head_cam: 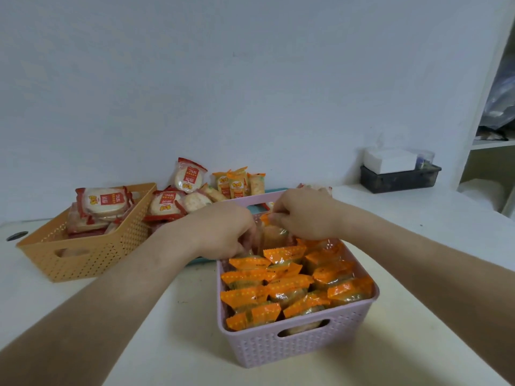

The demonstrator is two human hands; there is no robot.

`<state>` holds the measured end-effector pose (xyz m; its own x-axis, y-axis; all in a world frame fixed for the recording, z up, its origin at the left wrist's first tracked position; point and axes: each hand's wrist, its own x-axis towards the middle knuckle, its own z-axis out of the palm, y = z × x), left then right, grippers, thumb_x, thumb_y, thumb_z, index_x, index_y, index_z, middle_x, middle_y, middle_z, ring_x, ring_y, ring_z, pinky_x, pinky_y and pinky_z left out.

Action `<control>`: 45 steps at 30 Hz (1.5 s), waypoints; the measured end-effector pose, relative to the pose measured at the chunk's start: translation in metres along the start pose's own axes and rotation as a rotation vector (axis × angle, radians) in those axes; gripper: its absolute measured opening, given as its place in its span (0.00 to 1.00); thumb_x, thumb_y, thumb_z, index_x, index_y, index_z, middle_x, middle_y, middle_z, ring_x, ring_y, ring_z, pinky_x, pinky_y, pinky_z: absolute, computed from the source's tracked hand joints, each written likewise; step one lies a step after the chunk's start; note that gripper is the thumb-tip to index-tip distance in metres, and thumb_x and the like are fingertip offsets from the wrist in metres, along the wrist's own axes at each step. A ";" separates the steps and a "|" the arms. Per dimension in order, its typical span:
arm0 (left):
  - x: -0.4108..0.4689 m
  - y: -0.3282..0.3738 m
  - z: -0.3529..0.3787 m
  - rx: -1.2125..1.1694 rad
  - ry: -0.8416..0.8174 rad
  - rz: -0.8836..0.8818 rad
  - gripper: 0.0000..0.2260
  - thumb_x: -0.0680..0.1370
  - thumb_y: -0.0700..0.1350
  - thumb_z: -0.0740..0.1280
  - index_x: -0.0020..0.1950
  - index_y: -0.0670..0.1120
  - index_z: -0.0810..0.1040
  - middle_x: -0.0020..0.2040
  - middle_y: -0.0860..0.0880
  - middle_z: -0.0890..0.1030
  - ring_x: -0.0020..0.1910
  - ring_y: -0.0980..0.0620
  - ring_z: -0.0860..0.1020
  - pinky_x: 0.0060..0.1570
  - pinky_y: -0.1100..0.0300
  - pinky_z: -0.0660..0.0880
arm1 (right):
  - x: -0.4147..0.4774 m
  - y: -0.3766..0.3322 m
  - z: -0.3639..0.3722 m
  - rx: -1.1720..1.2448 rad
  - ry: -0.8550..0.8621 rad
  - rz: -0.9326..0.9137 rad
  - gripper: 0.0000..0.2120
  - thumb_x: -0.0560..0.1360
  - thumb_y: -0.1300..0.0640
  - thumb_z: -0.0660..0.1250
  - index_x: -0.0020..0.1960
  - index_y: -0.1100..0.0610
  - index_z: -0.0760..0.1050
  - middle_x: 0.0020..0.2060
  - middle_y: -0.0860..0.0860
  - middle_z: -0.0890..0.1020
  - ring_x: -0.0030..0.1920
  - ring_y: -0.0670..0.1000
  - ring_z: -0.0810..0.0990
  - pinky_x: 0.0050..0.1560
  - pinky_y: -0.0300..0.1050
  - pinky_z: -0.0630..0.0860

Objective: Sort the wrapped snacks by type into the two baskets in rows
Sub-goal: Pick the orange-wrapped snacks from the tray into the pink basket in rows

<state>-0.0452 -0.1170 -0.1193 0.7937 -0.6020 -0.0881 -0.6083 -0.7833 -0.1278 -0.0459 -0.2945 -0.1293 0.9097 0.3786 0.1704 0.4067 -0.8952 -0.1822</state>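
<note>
Left hand [225,232] and right hand [303,215] both pinch one orange-wrapped snack [271,235] at the far end of the lilac basket [301,346], where I count three rows, with one orange basket [92,260] to its left.

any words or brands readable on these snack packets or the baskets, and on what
red round packet against the wall: white print on a red label, seemingly upside down, looks like "LSL", unsure
red packets in the orange basket: same label, blurred
upright packets by the wall: yellow logo, unreadable
orange packets in the pink basket: dark print, too small
baskets themselves: none
</note>
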 end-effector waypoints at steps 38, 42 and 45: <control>0.047 -0.009 -0.013 -0.292 0.204 -0.032 0.14 0.77 0.46 0.68 0.62 0.49 0.78 0.53 0.53 0.81 0.49 0.56 0.78 0.49 0.59 0.75 | -0.012 0.021 -0.035 0.016 -0.084 -0.073 0.27 0.71 0.70 0.64 0.63 0.47 0.67 0.53 0.48 0.79 0.51 0.52 0.76 0.48 0.52 0.79; 0.066 -0.002 0.002 -0.141 -0.034 -0.040 0.15 0.74 0.37 0.65 0.59 0.48 0.77 0.44 0.49 0.79 0.41 0.51 0.78 0.40 0.54 0.79 | -0.014 0.020 -0.033 0.010 -0.191 -0.121 0.24 0.72 0.67 0.66 0.61 0.46 0.64 0.51 0.49 0.78 0.50 0.53 0.76 0.45 0.51 0.79; 0.070 -0.002 0.006 -0.111 0.005 0.003 0.07 0.75 0.40 0.67 0.49 0.52 0.76 0.43 0.50 0.80 0.41 0.50 0.78 0.36 0.56 0.76 | -0.012 0.027 -0.038 0.062 -0.362 -0.082 0.24 0.73 0.56 0.70 0.65 0.45 0.64 0.56 0.47 0.77 0.55 0.51 0.76 0.52 0.48 0.78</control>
<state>0.0121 -0.1565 -0.1314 0.7921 -0.6046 -0.0838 -0.6078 -0.7939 -0.0177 -0.0494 -0.3321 -0.0997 0.8401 0.5168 -0.1647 0.4734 -0.8468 -0.2424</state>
